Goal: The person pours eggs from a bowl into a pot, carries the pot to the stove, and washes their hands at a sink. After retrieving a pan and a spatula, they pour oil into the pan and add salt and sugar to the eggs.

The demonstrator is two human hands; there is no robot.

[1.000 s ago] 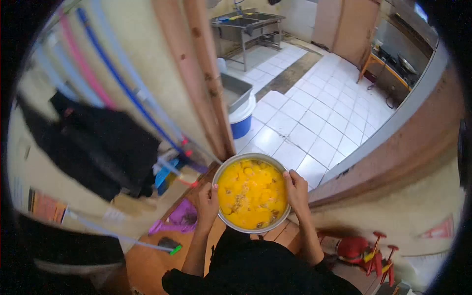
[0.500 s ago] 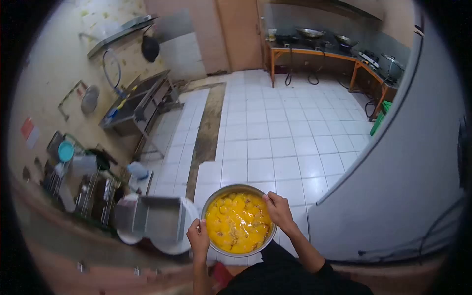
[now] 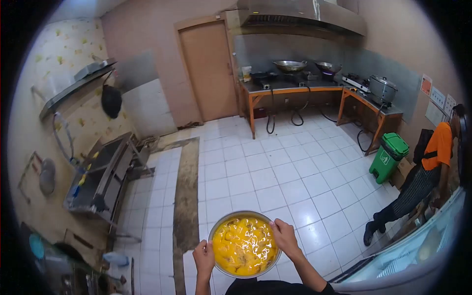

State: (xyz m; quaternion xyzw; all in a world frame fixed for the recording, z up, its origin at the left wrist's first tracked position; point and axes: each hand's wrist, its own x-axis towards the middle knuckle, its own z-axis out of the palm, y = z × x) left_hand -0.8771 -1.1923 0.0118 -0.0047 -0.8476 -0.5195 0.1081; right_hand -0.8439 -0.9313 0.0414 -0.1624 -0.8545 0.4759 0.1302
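Note:
A round metal pot (image 3: pixel 212 227) filled with a glossy yellow liquid with lumps in it is held up low in the middle of the view. My left hand (image 3: pixel 203 256) grips its left side with the fingers curled in. On the upper right side of the rim, my right hand (image 3: pixel 286 238) is closed, its thumb on top. The pot hangs above the white tiled floor, level enough that the yellow surface shows whole.
A sink (image 3: pixel 105 167) stands at the left wall. Stoves with woks (image 3: pixel 290 66) and a large pot (image 3: pixel 382 89) line the back right. A green bin (image 3: pixel 388 158) and a person in orange (image 3: pixel 437 147) are at the right, beside a glass-topped freezer (image 3: pixel 418 246).
The view has tilted up and moved forward past the rack and grey tray. The person, bin and freezer interior now show at the right. Both hands still hold the pot, lower in view.

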